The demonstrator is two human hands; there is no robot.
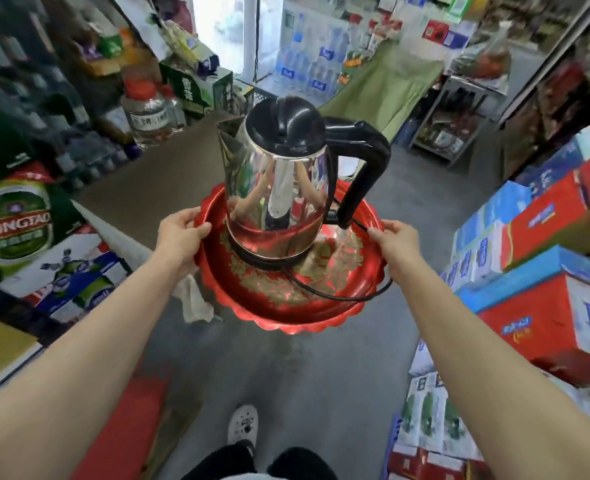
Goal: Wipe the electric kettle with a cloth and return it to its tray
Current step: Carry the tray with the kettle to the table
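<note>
Gripping the scalloped red metal tray (286,306) by its left and right rims, the left hand (179,233) and right hand (395,239) carried it; the shiny steel black-lidded electric kettle (279,188) already stood on it, a pale cloth (194,303) dangling below-left, so wiping seemed finished.

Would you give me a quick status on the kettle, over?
Both hands, left and right, gripping tray rim. Kettle upright on tray. Cloth under left hand.

Small grocery shop: stacked beer cartons (16,223), bottled water packs (307,64), boxed goods (542,306) lining narrow aisle.
</note>
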